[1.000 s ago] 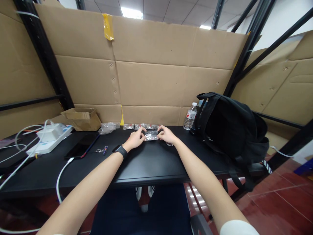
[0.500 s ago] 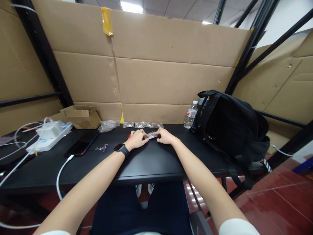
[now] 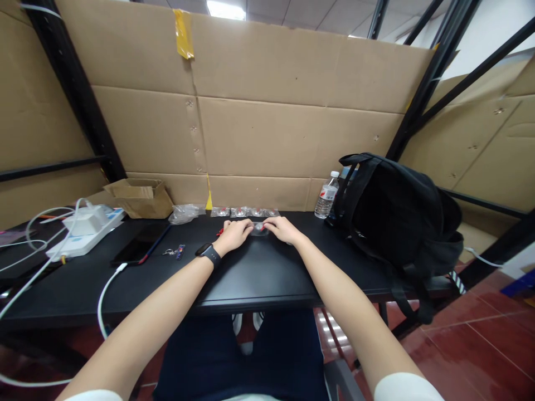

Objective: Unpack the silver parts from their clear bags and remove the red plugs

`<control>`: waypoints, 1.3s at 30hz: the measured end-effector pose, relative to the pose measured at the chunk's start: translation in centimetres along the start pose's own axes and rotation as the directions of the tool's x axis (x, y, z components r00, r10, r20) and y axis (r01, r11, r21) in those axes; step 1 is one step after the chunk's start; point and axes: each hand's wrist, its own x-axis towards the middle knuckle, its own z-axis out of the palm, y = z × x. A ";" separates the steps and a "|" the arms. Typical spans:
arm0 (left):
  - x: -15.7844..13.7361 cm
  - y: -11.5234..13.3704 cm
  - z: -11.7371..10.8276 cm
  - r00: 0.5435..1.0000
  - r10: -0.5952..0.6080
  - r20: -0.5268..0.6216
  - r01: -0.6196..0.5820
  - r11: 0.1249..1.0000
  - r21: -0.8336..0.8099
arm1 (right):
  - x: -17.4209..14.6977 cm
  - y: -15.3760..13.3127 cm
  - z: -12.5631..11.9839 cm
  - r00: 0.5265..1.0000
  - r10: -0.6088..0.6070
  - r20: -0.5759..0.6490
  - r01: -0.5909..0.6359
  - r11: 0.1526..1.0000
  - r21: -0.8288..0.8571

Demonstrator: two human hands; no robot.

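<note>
Between the hands (image 3: pixel 235 235) (image 3: pixel 284 229), a clear packet (image 3: pixel 258 230) shows blurred and partly covered.

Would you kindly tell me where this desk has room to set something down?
Bare patches of desk show: one between the forearms, this side of the left hand and right hand; another between right hand, bottle and bag. Crowded: the left, with phone and power strip; the back, with box and packets; and between the hands, a packet.
</note>
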 end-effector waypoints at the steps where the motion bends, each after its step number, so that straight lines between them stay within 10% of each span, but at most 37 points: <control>1: 0.0 0.1 -0.1 1.000 -0.006 -0.009 0.006 1.000 -0.025 | 0.0 0.1 0.1 1.000 0.008 -0.013 -0.008 0.999 0.046; 11: 0.0 0.6 -1.1 0.997 -0.063 -0.054 0.045 0.956 -0.289 | 0.3 0.2 1.3 0.986 0.169 0.002 -0.139 0.805 0.577; 19: -0.1 -0.1 -1.0 0.994 -0.084 -0.070 0.077 0.992 -0.095 | -0.4 5.0 -2.0 0.915 0.286 -0.283 -0.254 0.956 0.146; 28: -0.2 -0.5 -1.5 0.995 -0.045 -0.092 0.045 0.999 0.003 | -1.9 8.6 -3.9 0.810 0.411 -0.418 -0.514 0.841 -0.169; 34: -0.2 -0.7 -1.4 0.994 -0.022 -0.104 0.023 1.000 0.010 | -1.2 7.4 -3.7 0.918 0.337 -0.210 -0.387 0.876 -0.289; 39: 0.0 -0.9 -1.1 0.995 -0.024 -0.092 0.024 1.000 0.000 | -1.2 7.1 -2.8 0.895 0.427 -0.133 -0.444 0.818 -0.365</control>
